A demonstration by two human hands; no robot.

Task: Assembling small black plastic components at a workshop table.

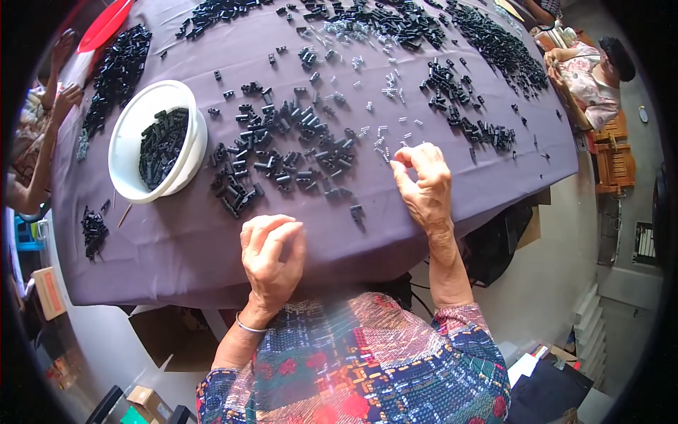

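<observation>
My left hand (272, 256) is raised at the near edge of the table, fingers curled in toward the thumb; whatever they hold, if anything, is hidden. Farther right, my right hand (426, 185) pinches thumb and forefinger together beside a scatter of small silvery springs (382, 145). I cannot make out what sits in that pinch. Ahead of my left hand lies a loose pile of small black plastic parts (304, 131), with one black part (358, 214) apart from it, between my two hands.
A white tub (195, 145) holding black parts (164, 145) tilts at the left. Larger black heaps (494, 46) lie on the purple cloth (318, 247), near a red container (106, 25). A thin wooden stick (125, 215) lies below the tub. People sit at the left and right sides.
</observation>
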